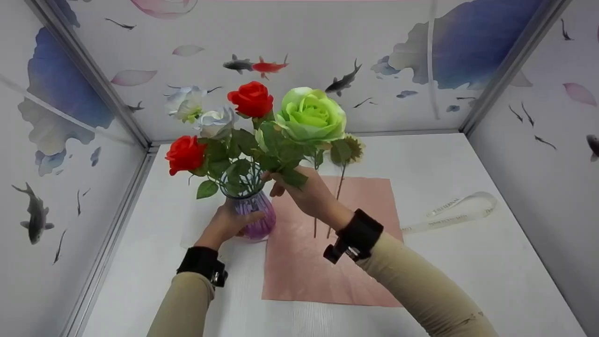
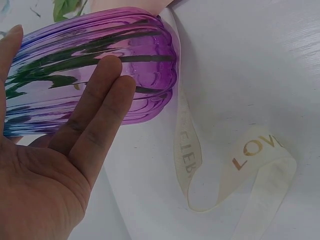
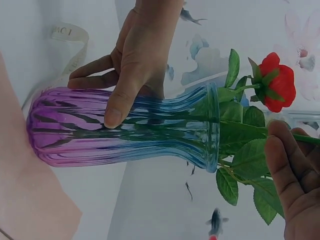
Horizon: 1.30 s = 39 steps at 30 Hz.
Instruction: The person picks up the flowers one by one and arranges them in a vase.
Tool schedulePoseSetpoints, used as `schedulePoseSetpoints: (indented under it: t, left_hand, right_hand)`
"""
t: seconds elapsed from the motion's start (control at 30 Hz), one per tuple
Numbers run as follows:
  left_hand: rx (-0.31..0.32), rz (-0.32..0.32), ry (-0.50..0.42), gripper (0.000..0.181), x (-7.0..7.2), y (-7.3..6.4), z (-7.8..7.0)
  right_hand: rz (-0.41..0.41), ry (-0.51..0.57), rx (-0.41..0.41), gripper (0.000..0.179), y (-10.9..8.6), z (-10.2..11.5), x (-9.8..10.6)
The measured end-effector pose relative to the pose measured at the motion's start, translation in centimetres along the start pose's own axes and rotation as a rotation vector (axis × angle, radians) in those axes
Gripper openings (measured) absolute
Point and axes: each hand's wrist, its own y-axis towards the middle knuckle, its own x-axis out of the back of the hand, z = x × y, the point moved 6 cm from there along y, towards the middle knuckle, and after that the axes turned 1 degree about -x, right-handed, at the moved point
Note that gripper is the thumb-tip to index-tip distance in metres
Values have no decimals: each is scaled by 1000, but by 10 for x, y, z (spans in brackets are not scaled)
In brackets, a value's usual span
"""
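My left hand grips a ribbed glass vase, purple at its base and blue towards the rim, standing upright on the table. In the right wrist view the thumb lies along one side of the vase and fingers on the other. Stems show through the glass. Beside the rim, my right hand holds a green stem among the leaves, below a large green rose. Two red roses and white flowers rise from the vase.
Pink paper lies right of the vase. On it rest two thin stems, one with a yellowish flower. A printed cream ribbon curls at the right, and ribbon also lies near the vase base. Patterned walls enclose the white table.
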Motion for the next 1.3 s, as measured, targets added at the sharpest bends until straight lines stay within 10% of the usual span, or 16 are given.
schedulePoseSetpoints:
  t: [0.73,0.93,1.1,1.3]
  left_hand:
    - [-18,-6,20,100,-1,-1,0]
    - [-33,4,2,98,-2,-2,-1]
    - [-81,-12,29,97,0,-3,-3]
    - [-175,-70,133,67,5,-7,-8]
  right_hand:
    - [-20,-115,-83,16,3,-13,-13]
    - [61,8,-87,27,1,-20,-21]
    - [95,226,-255,40,-3,-23,-22]
    - [104,178,-209,46,-8,-16,-19]
